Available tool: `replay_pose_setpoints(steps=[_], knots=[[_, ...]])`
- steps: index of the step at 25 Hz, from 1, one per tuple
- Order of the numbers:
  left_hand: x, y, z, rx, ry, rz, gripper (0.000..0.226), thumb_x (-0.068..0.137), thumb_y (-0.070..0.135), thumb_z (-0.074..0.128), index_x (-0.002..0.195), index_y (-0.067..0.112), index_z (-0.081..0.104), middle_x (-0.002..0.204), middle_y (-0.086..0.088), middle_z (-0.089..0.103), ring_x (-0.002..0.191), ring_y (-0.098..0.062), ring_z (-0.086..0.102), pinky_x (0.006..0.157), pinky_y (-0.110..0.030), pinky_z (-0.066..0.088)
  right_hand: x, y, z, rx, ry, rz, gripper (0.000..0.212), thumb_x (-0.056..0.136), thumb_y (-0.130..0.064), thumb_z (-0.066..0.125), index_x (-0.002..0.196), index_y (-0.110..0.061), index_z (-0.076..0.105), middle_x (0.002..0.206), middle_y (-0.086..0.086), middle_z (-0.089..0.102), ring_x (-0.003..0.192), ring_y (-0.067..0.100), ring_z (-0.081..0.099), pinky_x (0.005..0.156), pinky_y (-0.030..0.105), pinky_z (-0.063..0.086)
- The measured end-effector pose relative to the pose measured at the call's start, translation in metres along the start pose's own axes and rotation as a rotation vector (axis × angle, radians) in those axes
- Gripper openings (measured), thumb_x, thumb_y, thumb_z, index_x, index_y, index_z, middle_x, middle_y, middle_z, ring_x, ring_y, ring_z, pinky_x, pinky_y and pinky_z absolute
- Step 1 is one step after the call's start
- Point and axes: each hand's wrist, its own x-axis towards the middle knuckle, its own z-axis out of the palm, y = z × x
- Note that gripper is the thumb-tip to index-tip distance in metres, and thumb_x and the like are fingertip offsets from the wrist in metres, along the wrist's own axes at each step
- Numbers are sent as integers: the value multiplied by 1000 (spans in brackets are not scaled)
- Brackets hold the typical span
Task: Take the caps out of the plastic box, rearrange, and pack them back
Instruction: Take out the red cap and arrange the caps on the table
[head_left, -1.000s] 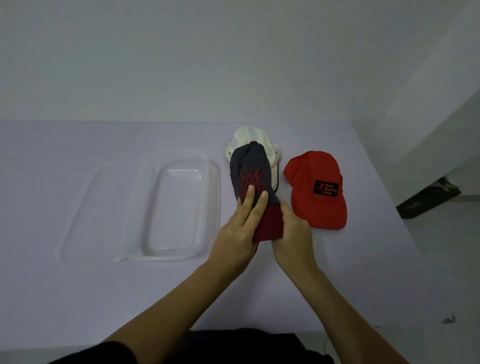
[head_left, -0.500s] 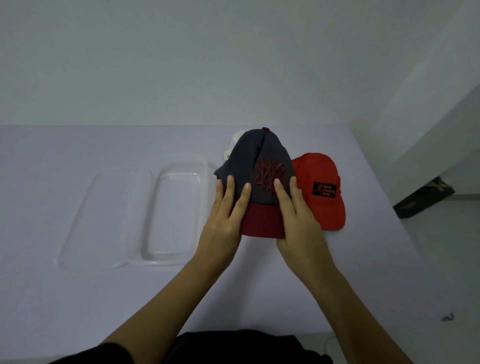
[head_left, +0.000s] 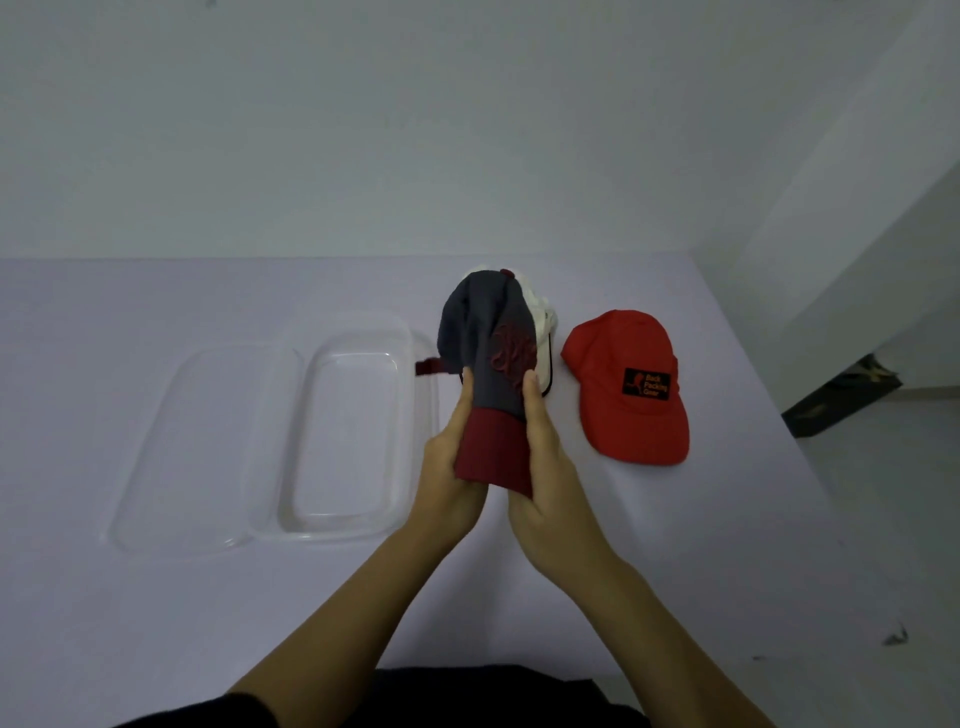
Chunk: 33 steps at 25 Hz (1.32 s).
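A dark grey cap with a dark red brim (head_left: 488, 364) is folded narrow and held upright between both hands above the table. My left hand (head_left: 449, 467) grips its left side, thumb on the crown. My right hand (head_left: 545, 467) grips the right side, thumb up along the fabric. A white cap (head_left: 540, 325) lies behind it, mostly hidden. A red cap with a black patch (head_left: 631, 384) lies flat to the right. The clear plastic box (head_left: 415, 415) stands to the left with nothing in it, its lid (head_left: 192, 447) beside it.
The pale table (head_left: 156, 623) ends at its right edge near a white wall corner. A dark object (head_left: 841, 395) lies on the floor beyond that edge. My dark clothing shows at the bottom of the view.
The grey cap, spread wide under flat fingers half a second ago, is now folded narrow again and squeezed between both hands. Its back strap now sticks out to the left.
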Motion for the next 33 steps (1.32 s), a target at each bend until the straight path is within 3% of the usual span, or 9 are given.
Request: replay_pose_setpoints(steps=[4, 8, 12, 16, 20, 24, 28, 30, 33], knots=[[4, 2, -8, -23, 43, -4, 57, 97, 3, 42, 142, 29, 18, 116, 20, 53, 96, 21, 57, 79, -1, 43, 7, 4, -11, -114, -17, -71, 86, 85, 4, 42, 142, -45, -1, 160, -7, -2, 125, -31, 6, 97, -4, 23], [6, -5, -19, 118, 70, 37, 62, 97, 5, 43, 135, 44, 15, 118, 20, 51, 94, 18, 56, 80, 4, 39, 11, 12, -19, -164, 119, -91, 79, 85, -8, 46, 145, -32, 0, 159, 0, 8, 142, -3, 11, 110, 6, 18], [1, -10, -34, 361, 45, 168, 70, 89, -1, 49, 144, 25, 14, 133, 0, 52, 109, 0, 54, 88, 4, 36, 13, 22, -35, -369, 303, -98, 79, 81, 3, 60, 146, -9, 16, 152, 16, 28, 132, 14, 37, 104, 11, 32], [5, -9, -34, 379, 70, 423, 55, 85, 9, 51, 138, 23, 41, 139, -7, 49, 126, -5, 45, 99, -5, 36, 14, 14, -31, -579, 346, -73, 73, 69, 12, 69, 136, 2, 42, 137, 24, 50, 112, 37, 61, 80, 43, 56], [4, -8, -30, 443, 205, 588, 45, 84, 6, 45, 128, 12, 49, 134, -17, 51, 121, -5, 47, 97, -6, 40, 3, 9, -25, -526, 373, -57, 51, 81, -15, 51, 130, 0, 52, 102, 18, 70, 77, 31, 70, 63, 37, 59], [-1, -1, -10, 332, 376, 575, 51, 76, -3, 41, 125, 10, 48, 130, -19, 51, 119, -18, 53, 98, -14, 46, 1, -3, -12, -289, 390, 6, 54, 79, -29, 35, 118, -2, 63, 79, 14, 72, 61, 18, 64, 58, 26, 53], [6, 6, -17, 389, 287, 677, 48, 77, -4, 43, 122, 10, 51, 131, -20, 51, 113, -7, 56, 86, -2, 44, 9, 2, -31, -412, 403, -82, 48, 75, -10, 49, 120, 2, 60, 83, 18, 73, 65, 28, 69, 64, 29, 56], [8, 9, -18, 364, 309, 682, 49, 75, -5, 42, 120, 9, 52, 131, -19, 50, 116, -1, 53, 83, -2, 44, 6, 0, -25, -326, 420, -67, 48, 77, -11, 47, 122, 3, 58, 91, 17, 73, 74, 27, 69, 72, 17, 49], [6, 1, -18, 508, 253, 709, 49, 78, -1, 43, 124, 13, 50, 135, -19, 47, 114, -15, 57, 82, -5, 46, 6, 8, -27, -314, 404, -74, 51, 86, -18, 53, 136, -8, 46, 126, 13, 61, 109, 22, 62, 91, 22, 49]])
